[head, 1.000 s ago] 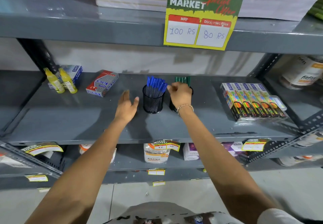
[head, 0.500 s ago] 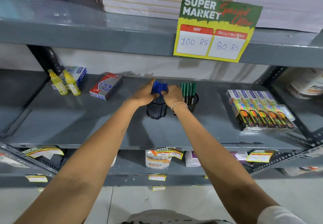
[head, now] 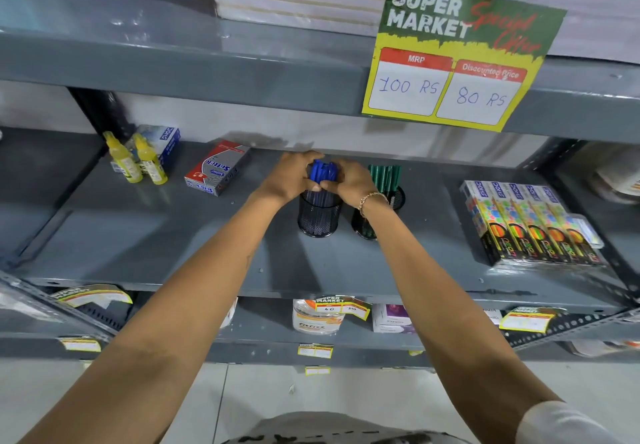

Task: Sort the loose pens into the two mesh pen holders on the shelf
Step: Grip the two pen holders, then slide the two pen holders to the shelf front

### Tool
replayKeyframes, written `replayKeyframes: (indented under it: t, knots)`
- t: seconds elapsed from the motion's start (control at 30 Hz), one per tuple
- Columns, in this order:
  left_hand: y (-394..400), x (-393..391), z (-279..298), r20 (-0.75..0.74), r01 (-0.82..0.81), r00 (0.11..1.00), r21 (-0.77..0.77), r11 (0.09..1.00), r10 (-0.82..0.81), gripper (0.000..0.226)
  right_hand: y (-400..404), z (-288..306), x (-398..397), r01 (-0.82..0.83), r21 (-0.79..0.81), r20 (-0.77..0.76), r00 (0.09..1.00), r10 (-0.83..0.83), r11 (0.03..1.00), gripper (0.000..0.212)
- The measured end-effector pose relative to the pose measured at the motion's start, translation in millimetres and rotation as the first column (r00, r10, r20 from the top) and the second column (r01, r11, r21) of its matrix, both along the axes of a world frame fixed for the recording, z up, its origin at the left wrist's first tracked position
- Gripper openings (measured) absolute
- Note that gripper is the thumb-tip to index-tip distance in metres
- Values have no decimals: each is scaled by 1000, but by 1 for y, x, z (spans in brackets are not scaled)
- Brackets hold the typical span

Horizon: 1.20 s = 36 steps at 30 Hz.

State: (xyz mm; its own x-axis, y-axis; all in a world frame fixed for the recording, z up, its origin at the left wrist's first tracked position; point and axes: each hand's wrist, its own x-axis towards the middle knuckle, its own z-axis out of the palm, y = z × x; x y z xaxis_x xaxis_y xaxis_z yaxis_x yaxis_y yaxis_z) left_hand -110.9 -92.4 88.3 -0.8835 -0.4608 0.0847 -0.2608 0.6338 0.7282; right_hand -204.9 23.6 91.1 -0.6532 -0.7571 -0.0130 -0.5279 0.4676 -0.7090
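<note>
Two black mesh pen holders stand side by side in the middle of the grey shelf [head: 138, 235]. The left holder [head: 318, 216] is full of blue pens [head: 323, 171]. The right holder [head: 398, 199] holds green pens [head: 384, 177] and is partly hidden behind my right wrist. My left hand [head: 291, 177] and my right hand [head: 349, 180] are both cupped around the bunch of blue pens from either side, fingers closed on them above the left holder's rim.
Two yellow bottles [head: 138, 161] and a blue box stand at the far left, a red and grey box [head: 216, 168] beside them. Colourful packs [head: 526, 222] lie at the right. A price sign [head: 457, 59] hangs from the shelf above.
My left hand moved from open on the shelf to the blue pens. My right hand left the green pens and closed on the blue bunch too. The view shifted slightly closer.
</note>
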Motion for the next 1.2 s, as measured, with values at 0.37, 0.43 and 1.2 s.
replayKeyframes:
  t: [0.37,0.43,1.2]
  knots:
    - [-1,1,3,33,-33,999,-15,999,33,73,0,0,-3,34,-12,56,998,-33,999,43]
    - [1,3,2,26,-12,1000,-1,1000,12,84,2,4,-3,-2,36,-11,1000,2,999,38]
    - [59,20,-93,-71,-244,955,355,902,286,86,101,-98,-10,364,-224,274,914,-300,904,92]
